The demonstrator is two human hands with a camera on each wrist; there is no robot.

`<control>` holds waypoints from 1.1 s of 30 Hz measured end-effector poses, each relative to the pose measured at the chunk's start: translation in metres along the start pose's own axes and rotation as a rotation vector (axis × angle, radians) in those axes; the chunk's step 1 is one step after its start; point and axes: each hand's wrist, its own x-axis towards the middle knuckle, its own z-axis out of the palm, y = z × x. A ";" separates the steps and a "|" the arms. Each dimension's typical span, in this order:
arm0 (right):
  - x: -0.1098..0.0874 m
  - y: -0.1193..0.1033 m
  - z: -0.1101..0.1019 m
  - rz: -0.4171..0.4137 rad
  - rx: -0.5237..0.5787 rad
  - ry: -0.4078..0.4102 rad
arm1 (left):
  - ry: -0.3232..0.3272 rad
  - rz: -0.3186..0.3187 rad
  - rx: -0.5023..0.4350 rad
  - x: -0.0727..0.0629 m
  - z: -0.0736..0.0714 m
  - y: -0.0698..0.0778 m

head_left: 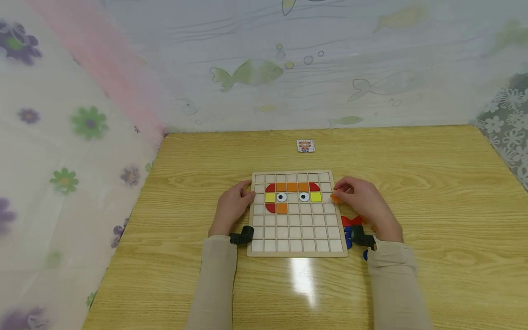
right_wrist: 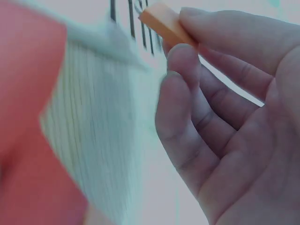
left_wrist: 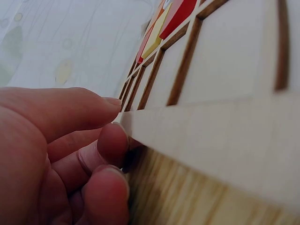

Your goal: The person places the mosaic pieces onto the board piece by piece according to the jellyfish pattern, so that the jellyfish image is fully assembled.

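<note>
A wooden grid board (head_left: 297,254) lies on the table, with square cells in a raised frame. At its left edge my left hand (head_left: 233,206) pinches the rim, thumb on top and curled fingers at the side. My right hand (head_left: 369,204) pinches an orange tile (right_wrist: 165,24) between thumb and fingers, just by the board's right edge. Set in the cells are several orange square tiles (head_left: 292,187), red rounded tiles (head_left: 270,208), two yellow squares (head_left: 316,196) and two eye tiles (head_left: 304,197). The lower rows hold no tiles.
Loose red tiles (head_left: 351,221) and blue tiles (head_left: 348,241) lie right of the board, partly hidden by my right hand and wrist camera. A small picture card (head_left: 305,146) lies behind the board. A patterned wall covering (head_left: 247,105) rises at the table's back.
</note>
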 end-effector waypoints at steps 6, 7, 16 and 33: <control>0.004 -0.017 0.014 -0.030 0.019 -0.018 | -0.001 -0.002 -0.011 -0.001 -0.001 0.001; 0.005 -0.019 0.016 -0.035 0.025 -0.020 | -0.002 -0.002 -0.012 -0.001 -0.001 0.001; 0.009 -0.032 0.030 -0.123 0.023 -0.059 | -0.006 -0.009 -0.018 -0.001 -0.001 0.000; 0.010 -0.055 0.055 -0.210 -0.052 -0.086 | -0.002 -0.014 -0.035 0.000 0.001 -0.002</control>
